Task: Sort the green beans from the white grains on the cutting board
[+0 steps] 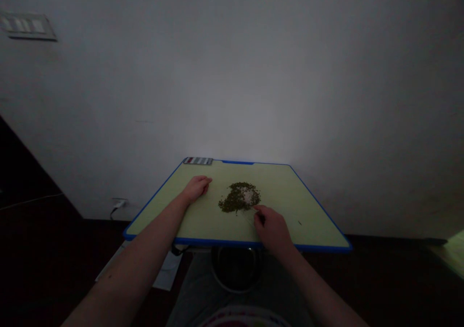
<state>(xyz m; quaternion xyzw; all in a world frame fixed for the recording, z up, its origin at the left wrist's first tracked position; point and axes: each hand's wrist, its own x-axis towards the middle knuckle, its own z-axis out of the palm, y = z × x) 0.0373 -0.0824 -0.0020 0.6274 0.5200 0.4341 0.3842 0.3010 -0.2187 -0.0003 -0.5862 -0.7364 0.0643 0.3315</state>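
A loose pile of small green bean-like grains (234, 202) lies on a pale yellow board (308, 220) with a blue rim. On the pile's right side is a whitish patch (248, 195); what it is made of is too blurred to tell. My right hand (273, 228) rests at the near right edge of the pile, its index finger reaching the grains and the other fingers curled; anything pinched there is hidden. Left of the pile, apart from it, my left hand (196, 188) lies loosely closed on the board, with nothing visible in it.
At the board's far left corner lies a flat dark-and-light panel (197, 161). A dark round bowl (237, 269) sits on the lap below the near edge. A grey wall (232, 75) rises behind the board. White sheets (166, 271) lie lower left. A plug (119, 204) is in the wall.
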